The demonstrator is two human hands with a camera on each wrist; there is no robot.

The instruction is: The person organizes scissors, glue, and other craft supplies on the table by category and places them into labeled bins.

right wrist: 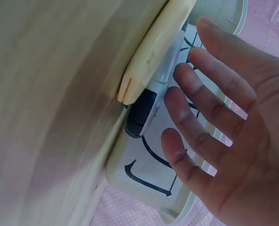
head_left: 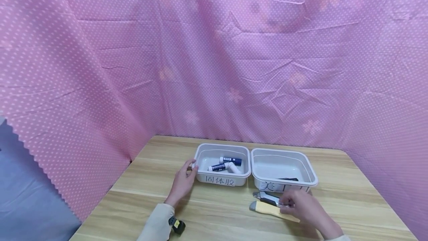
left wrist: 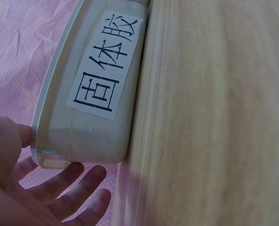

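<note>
"Right grip [head_left: 302,205] is loose, fingers parted beside the grey-and-black cutter [head_left: 268,198]. Touching it?"

"Can't tell from here. That cutter lies on the desk [head_left: 214,211], between the yellow cutter [head_left: 262,208] and the right tub [head_left: 282,150], which has a black item [head_left: 289,179] in it."

"And the left grip [head_left: 182,181]?"

"Relaxed too, fingers spread against the end of the left tub [head_left: 241,180], where blue-and-white sticks [head_left: 219,167] lie."

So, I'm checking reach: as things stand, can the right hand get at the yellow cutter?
Probably yes: the right hand looks empty, close to the yellow cutter, with nothing seen lying on it; the silver cutter is only alongside.
</note>
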